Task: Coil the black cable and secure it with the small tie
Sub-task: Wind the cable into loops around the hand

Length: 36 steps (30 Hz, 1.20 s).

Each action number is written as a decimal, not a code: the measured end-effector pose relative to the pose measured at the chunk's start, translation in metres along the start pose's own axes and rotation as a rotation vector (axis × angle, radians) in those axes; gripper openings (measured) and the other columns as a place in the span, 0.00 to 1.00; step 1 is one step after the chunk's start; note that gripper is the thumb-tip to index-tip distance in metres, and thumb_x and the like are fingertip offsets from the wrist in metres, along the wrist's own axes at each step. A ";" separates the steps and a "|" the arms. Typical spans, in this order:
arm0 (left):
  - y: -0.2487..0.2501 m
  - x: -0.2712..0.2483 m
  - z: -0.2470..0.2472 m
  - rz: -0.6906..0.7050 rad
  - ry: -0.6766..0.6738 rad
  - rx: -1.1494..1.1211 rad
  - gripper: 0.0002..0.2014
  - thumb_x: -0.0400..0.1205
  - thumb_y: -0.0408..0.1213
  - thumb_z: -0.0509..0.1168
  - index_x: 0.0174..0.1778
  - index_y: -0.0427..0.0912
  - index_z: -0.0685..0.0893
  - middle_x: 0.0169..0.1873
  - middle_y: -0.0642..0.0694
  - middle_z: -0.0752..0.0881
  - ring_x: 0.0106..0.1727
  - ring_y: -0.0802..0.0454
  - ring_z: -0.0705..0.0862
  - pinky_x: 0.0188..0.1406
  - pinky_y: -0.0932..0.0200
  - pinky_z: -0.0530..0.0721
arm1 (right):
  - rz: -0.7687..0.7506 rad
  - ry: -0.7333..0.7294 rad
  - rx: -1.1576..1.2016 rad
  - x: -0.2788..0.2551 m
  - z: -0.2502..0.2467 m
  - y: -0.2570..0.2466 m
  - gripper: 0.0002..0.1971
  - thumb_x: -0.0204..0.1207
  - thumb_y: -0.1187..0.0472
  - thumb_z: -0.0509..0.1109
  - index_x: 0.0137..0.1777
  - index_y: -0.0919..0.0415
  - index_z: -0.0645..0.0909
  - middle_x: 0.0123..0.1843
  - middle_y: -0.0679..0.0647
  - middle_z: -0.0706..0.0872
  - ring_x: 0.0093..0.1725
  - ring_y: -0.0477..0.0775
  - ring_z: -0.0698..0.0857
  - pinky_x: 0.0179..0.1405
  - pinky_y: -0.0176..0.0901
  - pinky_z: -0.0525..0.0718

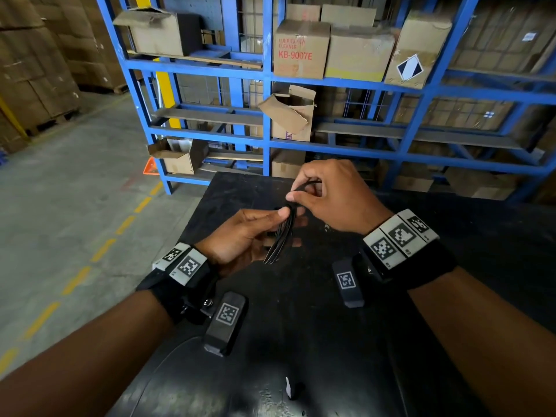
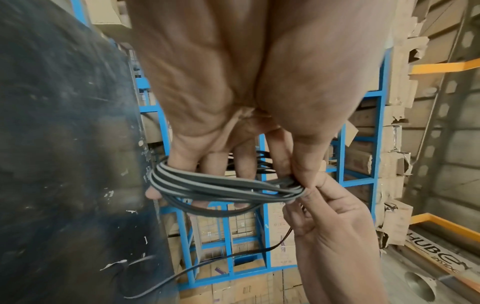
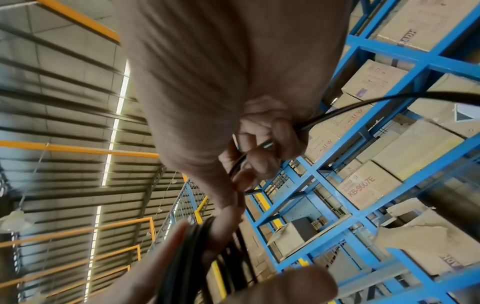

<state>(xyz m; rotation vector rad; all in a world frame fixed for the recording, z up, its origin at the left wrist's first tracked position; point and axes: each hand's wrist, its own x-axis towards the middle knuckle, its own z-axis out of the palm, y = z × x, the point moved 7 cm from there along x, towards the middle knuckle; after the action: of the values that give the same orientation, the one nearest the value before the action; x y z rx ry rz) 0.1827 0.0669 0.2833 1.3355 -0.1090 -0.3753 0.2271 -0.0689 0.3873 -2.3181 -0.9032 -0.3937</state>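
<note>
The black cable (image 1: 281,233) lies in several loops around the fingers of my left hand (image 1: 255,230), above the black table (image 1: 301,341). In the left wrist view the coil (image 2: 221,189) wraps the fingers, and the thumb pins it at one side. My right hand (image 1: 328,197) pinches the loose end of the cable (image 1: 304,186) just above the coil. That strand (image 3: 324,115) runs out of the curled right fingers in the right wrist view. A free length (image 2: 182,273) trails down toward the table. No tie is visible.
Blue metal shelving (image 1: 267,115) with cardboard boxes (image 1: 301,49) stands right behind the table. Concrete floor with a dashed yellow line (image 1: 99,251) lies to the left. A small white-and-black scrap (image 1: 290,388) sits on the table's near part.
</note>
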 end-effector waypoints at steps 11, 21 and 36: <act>0.029 0.037 -0.016 0.251 0.136 -0.385 0.20 0.91 0.51 0.57 0.74 0.48 0.84 0.75 0.34 0.83 0.70 0.31 0.86 0.64 0.29 0.84 | 0.117 0.217 0.613 -0.041 0.015 0.005 0.09 0.80 0.72 0.75 0.57 0.67 0.92 0.35 0.58 0.92 0.26 0.38 0.85 0.33 0.25 0.79; 0.081 0.026 -0.003 0.432 -0.324 -0.681 0.19 0.88 0.52 0.54 0.68 0.51 0.83 0.78 0.33 0.78 0.83 0.22 0.65 0.69 0.09 0.63 | 0.455 0.117 0.865 -0.077 0.068 0.077 0.08 0.82 0.68 0.73 0.57 0.68 0.92 0.33 0.61 0.87 0.23 0.43 0.73 0.22 0.31 0.68; 0.003 0.018 0.010 0.009 -0.024 0.035 0.20 0.86 0.49 0.65 0.70 0.44 0.89 0.69 0.41 0.89 0.72 0.32 0.86 0.65 0.39 0.81 | 0.066 0.098 -0.045 0.010 -0.020 0.022 0.09 0.73 0.51 0.83 0.38 0.55 0.90 0.27 0.35 0.79 0.27 0.34 0.80 0.29 0.21 0.70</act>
<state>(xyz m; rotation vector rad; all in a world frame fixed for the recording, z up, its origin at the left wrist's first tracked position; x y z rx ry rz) 0.1970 0.0525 0.2865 1.3648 -0.1425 -0.3835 0.2482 -0.0899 0.3980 -2.3405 -0.7762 -0.4993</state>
